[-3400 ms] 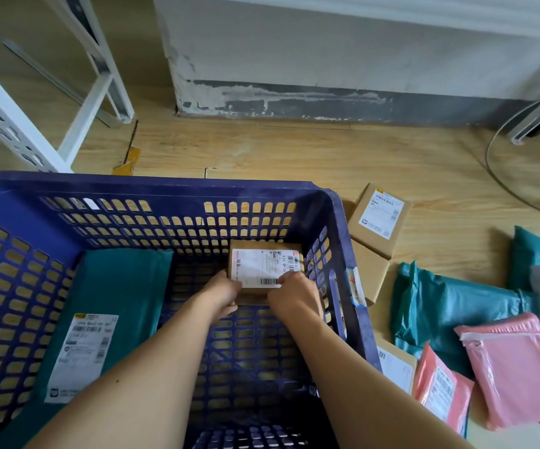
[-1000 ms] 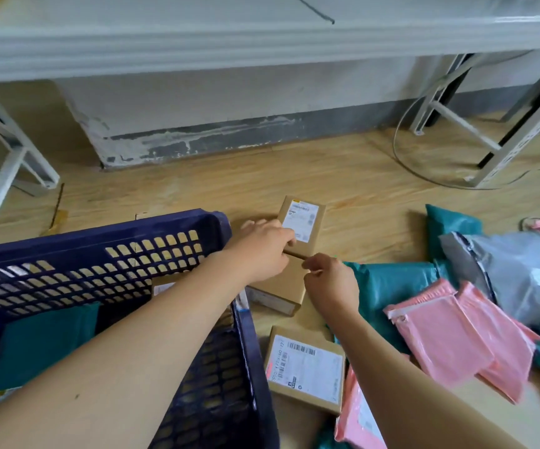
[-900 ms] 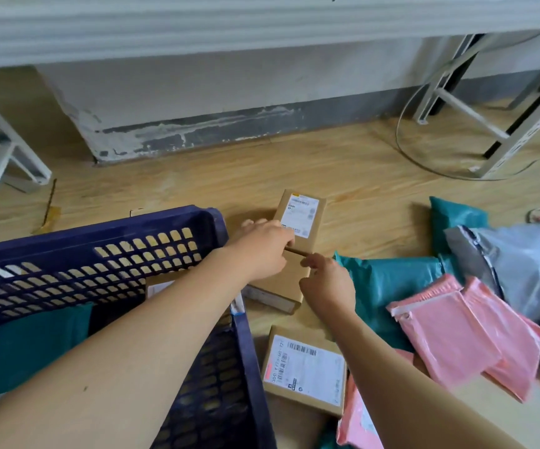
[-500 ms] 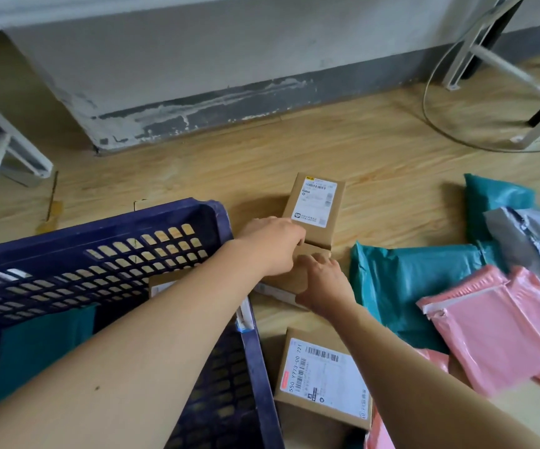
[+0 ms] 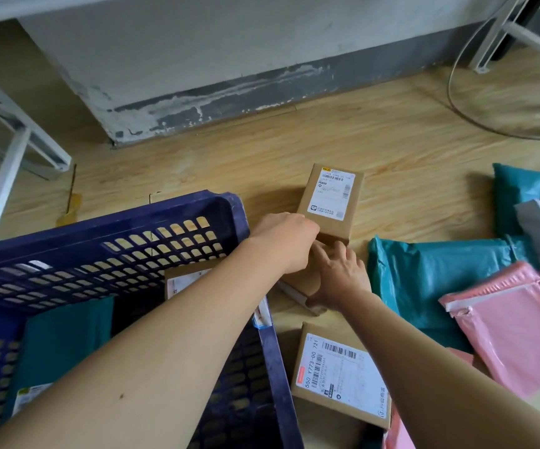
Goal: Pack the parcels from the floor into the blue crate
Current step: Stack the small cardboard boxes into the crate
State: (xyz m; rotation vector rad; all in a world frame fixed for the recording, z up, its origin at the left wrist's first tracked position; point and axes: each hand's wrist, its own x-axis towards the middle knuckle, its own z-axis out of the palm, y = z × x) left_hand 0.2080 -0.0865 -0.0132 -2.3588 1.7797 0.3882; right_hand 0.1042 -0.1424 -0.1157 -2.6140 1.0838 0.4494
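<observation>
Pickup of a plain cardboard box (image 5: pixel 299 281) from the floor (image 5: pixel 294 150), just off the blue crate (image 5: pixel 132 218) at its 3 o'clock corner.

We judge the packing far from done: only one boxed parcel (image 5: pixel 186 278) and a teal mailer (image 5: pixel 64 332) lie in the crate. Our right hand (image 5: pixel 340 275) has its grip clamped on the plain box, fingers across the top and thumb hooked at the near edge. Our left hand (image 5: pixel 289 241) is curled at the seam where the labelled cardboard box (image 5: pixel 330 202) leans at 12 o'clock. Its fingertips are hidden, so we cannot tell what that grip clamps. Next we should lift the plain box out from under its neighbour, then swing it towards 9 o'clock over the rim. A flat barcoded box (image 5: pixel 340 377) waits at 6 o'clock, and a teal poly mailer (image 5: pixel 440 280) and pink bubble mailers (image 5: pixel 515 322) at 3 o'clock.
</observation>
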